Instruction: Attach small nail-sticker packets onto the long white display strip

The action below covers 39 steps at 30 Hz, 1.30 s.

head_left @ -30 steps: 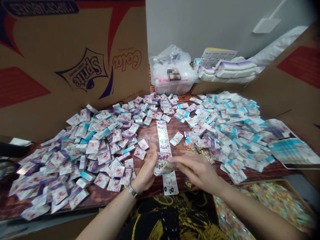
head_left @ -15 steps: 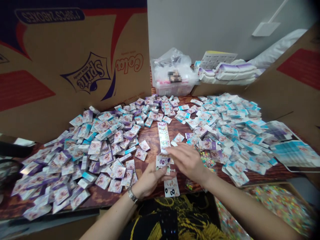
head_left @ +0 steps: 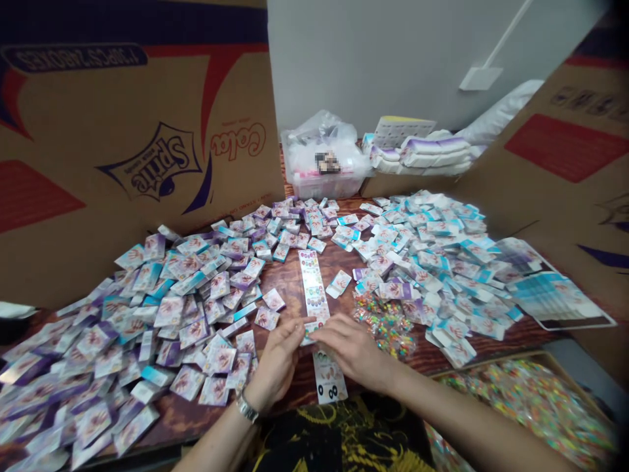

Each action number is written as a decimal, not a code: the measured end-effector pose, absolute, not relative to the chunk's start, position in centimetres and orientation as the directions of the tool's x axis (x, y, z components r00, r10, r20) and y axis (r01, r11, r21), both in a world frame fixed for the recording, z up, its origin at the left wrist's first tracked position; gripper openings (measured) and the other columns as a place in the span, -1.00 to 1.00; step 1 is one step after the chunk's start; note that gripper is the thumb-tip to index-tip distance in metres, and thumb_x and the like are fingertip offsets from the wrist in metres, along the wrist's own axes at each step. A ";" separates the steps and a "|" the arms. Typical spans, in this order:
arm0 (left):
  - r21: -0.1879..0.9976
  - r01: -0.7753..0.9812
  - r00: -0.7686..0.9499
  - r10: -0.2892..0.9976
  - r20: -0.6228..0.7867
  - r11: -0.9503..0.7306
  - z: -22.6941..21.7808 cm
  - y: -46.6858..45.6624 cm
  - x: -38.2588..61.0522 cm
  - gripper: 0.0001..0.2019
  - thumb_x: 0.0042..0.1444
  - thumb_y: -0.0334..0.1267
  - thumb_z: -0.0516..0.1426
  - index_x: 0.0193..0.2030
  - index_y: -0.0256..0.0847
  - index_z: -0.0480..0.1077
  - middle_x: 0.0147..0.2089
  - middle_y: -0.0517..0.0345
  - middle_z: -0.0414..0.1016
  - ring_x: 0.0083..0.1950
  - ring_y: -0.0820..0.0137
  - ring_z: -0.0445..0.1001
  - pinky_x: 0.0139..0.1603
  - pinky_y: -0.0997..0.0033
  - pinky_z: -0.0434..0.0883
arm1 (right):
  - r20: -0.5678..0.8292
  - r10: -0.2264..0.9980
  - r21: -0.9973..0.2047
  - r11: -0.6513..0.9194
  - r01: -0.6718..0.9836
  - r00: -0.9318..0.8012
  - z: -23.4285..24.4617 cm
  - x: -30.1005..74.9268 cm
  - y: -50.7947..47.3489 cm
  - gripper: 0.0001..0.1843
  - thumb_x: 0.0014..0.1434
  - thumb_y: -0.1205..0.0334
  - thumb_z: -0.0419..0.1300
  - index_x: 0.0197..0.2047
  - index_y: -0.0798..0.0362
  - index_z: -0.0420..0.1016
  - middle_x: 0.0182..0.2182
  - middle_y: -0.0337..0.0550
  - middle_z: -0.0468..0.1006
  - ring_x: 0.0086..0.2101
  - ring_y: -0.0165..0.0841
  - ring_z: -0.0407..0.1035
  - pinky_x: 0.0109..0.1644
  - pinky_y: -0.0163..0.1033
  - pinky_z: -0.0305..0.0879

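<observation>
White paper strip (head_left: pixel 313 278), printed with rows of coloured ovals, lies on the red-brown worktop (head_left: pixel 290 278), its long axis running away from the near edge, the far end leaning slightly left. It passes beneath the fingertips of the left hand (head_left: pixel 279 364) and right hand (head_left: pixel 351 349), which are drawn narrow, pinching a small folded paper (head_left: pixel 307 339) between them. Behind, at left, a brown carton (head_left: pixel 63 111) reads, upside down, "Sprite", "Cola", "30PCS" and "24BOXES".

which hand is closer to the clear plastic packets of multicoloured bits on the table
Right. The right hand is just beside the clear plastic packets; the left hand is farther away, with the right hand between.
</observation>
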State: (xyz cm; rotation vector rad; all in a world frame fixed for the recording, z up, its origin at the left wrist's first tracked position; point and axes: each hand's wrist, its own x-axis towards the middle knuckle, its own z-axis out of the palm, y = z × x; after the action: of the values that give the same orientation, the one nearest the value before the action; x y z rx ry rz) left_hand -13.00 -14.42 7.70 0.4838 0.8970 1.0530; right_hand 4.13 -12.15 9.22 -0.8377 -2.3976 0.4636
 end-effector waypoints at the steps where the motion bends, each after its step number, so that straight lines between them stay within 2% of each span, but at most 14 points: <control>1: 0.741 -0.510 0.205 0.898 -0.389 0.437 7.7 -14.5 -13.0 -0.74 0.06 -0.17 0.19 -0.16 -0.30 0.46 -0.15 0.01 0.50 -0.13 0.32 0.44 -0.07 0.32 0.37 | 0.332 0.715 -0.583 0.669 0.462 -0.616 9.4 4.1 -12.1 -0.82 0.27 0.34 0.03 -0.11 0.09 0.42 -0.30 -0.12 0.50 -0.25 -0.36 0.33 -0.17 -0.26 0.32; 4: 0.846 -0.347 0.246 0.910 -0.334 0.405 7.9 -14.8 -13.2 -0.66 0.10 -0.10 0.15 -0.05 -0.25 0.41 -0.03 -0.02 0.46 -0.04 0.25 0.42 -0.02 0.22 0.38 | 0.194 0.827 -0.745 0.474 0.469 -0.528 9.8 4.3 -11.9 -0.86 0.25 0.27 0.08 -0.14 0.06 0.42 -0.27 -0.13 0.44 -0.24 -0.37 0.33 -0.16 -0.26 0.30; 8: 0.963 -0.060 0.294 0.927 -0.235 0.263 7.4 -14.9 -12.8 -0.58 0.12 -0.11 0.13 0.10 -0.19 0.24 0.04 -0.04 0.41 -0.03 0.25 0.44 -0.01 0.21 0.39 | 0.107 0.874 -0.778 0.371 0.507 -0.474 9.6 4.8 -11.5 -0.70 0.19 0.18 0.16 -0.01 0.03 0.35 -0.19 -0.10 0.42 -0.18 -0.32 0.31 -0.13 -0.22 0.27; 12: 0.985 0.066 0.292 0.941 -0.169 0.156 6.2 -14.1 -12.0 -0.61 0.20 -0.08 0.02 0.10 -0.19 0.13 -0.20 0.06 0.47 -0.23 0.35 0.48 -0.20 0.29 0.44 | 0.076 0.863 -0.767 0.371 0.524 -0.500 8.9 5.7 -11.5 -0.86 0.23 0.18 0.11 -0.25 0.07 0.41 -0.36 -0.18 0.44 -0.32 -0.36 0.34 -0.26 -0.28 0.23; 15: 0.975 0.221 0.441 0.891 -0.109 0.009 6.1 -11.5 -11.3 -0.64 0.23 -0.11 -0.03 0.11 -0.19 0.11 -0.38 0.19 0.45 -0.36 0.41 0.45 -0.31 0.39 0.41 | 0.130 0.888 -0.732 0.386 0.561 -0.442 8.4 7.7 -11.2 -0.82 0.25 0.21 0.06 -0.35 0.07 0.40 -0.39 -0.17 0.44 -0.32 -0.34 0.33 -0.26 -0.27 0.21; 17: 0.901 0.381 0.563 0.825 -0.050 -0.205 6.4 -8.6 -10.4 -0.68 0.26 -0.17 -0.07 0.12 -0.16 0.14 -0.26 0.12 0.48 -0.26 0.39 0.47 -0.25 0.38 0.41 | 0.169 0.925 -0.737 0.348 0.579 -0.341 8.3 9.7 -10.7 -0.84 0.26 0.23 0.04 -0.29 0.05 0.42 -0.34 -0.16 0.46 -0.28 -0.33 0.33 -0.22 -0.26 0.21; 18: 0.802 0.481 0.593 0.805 0.000 -0.354 6.4 -6.9 -9.7 -0.70 0.28 -0.24 -0.10 0.12 -0.16 0.17 -0.14 0.07 0.48 -0.16 0.37 0.46 -0.15 0.35 0.40 | 0.181 0.946 -0.742 0.310 0.594 -0.267 8.2 10.8 -10.4 -0.84 0.26 0.22 0.04 -0.24 0.04 0.42 -0.32 -0.16 0.47 -0.27 -0.33 0.34 -0.20 -0.25 0.22; 20: 0.416 0.623 0.727 0.687 0.004 -0.662 6.0 -3.5 -8.2 -0.66 0.24 -0.40 -0.11 0.13 -0.20 0.21 0.07 -0.07 0.38 0.07 0.29 0.36 0.04 0.26 0.33 | 0.176 0.973 -0.738 0.231 0.633 -0.151 8.1 12.8 -10.0 -0.82 0.25 0.20 0.06 -0.13 0.02 0.41 -0.30 -0.15 0.47 -0.28 -0.32 0.35 -0.21 -0.24 0.23; 21: 0.365 0.613 0.757 0.653 -0.020 -0.700 5.5 -2.0 -7.4 -0.64 0.18 -0.46 -0.07 0.10 -0.20 0.26 0.17 -0.11 0.29 0.17 0.22 0.27 0.11 0.21 0.27 | 0.167 0.978 -0.730 0.209 0.651 -0.127 8.0 13.6 -9.9 -0.80 0.24 0.18 0.07 -0.10 0.02 0.41 -0.29 -0.14 0.48 -0.27 -0.31 0.35 -0.21 -0.24 0.24; 24: 0.305 0.575 0.810 0.581 -0.083 -0.759 3.5 1.1 -5.4 -0.59 0.07 -0.53 0.02 0.07 -0.19 0.30 0.29 -0.09 0.13 0.23 0.19 0.20 0.14 0.17 0.22 | 0.123 0.977 -0.690 0.212 0.692 -0.175 7.5 15.1 -10.2 -0.82 0.25 0.20 0.05 -0.12 0.01 0.41 -0.25 -0.13 0.48 -0.21 -0.29 0.36 -0.15 -0.22 0.24; 29: 0.202 0.559 0.829 0.545 -0.122 -0.804 1.7 2.0 -4.3 -0.61 0.09 -0.56 -0.02 0.07 -0.25 0.27 0.33 -0.16 0.03 0.00 0.25 0.40 -0.04 0.22 0.33 | -0.026 0.947 -0.604 0.241 0.760 -0.321 5.7 15.2 -10.7 -0.84 0.24 0.30 0.03 -0.17 0.05 0.42 -0.24 -0.09 0.49 -0.20 -0.30 0.35 -0.13 -0.24 0.25; 34: 0.117 0.572 0.820 0.560 -0.117 -0.812 1.9 1.5 -4.3 -0.75 0.21 -0.46 -0.08 -0.04 -0.28 0.32 -0.03 -0.13 0.39 -0.11 0.26 0.39 -0.18 0.30 0.34 | -0.231 0.881 -0.407 0.299 0.863 -0.414 3.5 13.7 -8.8 -0.80 0.17 0.39 0.05 -0.18 0.03 0.45 -0.19 -0.04 0.49 -0.18 -0.24 0.36 -0.15 -0.22 0.23; 37: 0.084 0.595 0.803 0.588 -0.096 -0.799 2.5 1.5 -4.4 -0.77 0.21 -0.46 -0.09 -0.12 -0.30 0.35 -0.18 -0.13 0.41 -0.12 0.21 0.35 -0.24 0.30 0.33 | -0.253 0.890 -0.386 0.267 0.883 -0.380 2.9 12.4 -7.6 -0.71 0.09 0.48 0.08 -0.16 0.00 0.44 -0.21 -0.05 0.51 -0.15 -0.22 0.36 -0.15 -0.23 0.22; 39: 0.068 0.623 0.782 0.619 -0.068 -0.779 3.3 1.4 -4.8 -0.77 0.21 -0.46 -0.10 -0.16 -0.32 0.35 -0.21 -0.16 0.39 -0.12 0.18 0.33 -0.26 0.27 0.33 | -0.246 0.898 -0.409 0.245 0.879 -0.365 2.6 11.7 -7.2 -0.72 0.09 0.45 0.10 -0.13 -0.01 0.42 -0.26 -0.08 0.53 -0.19 -0.24 0.38 -0.18 -0.25 0.22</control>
State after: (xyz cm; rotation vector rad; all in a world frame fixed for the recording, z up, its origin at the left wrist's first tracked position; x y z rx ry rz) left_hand -4.77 1.42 3.33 2.8831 1.0072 -0.0644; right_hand 11.68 -7.21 2.61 -1.7477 -2.4480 0.7624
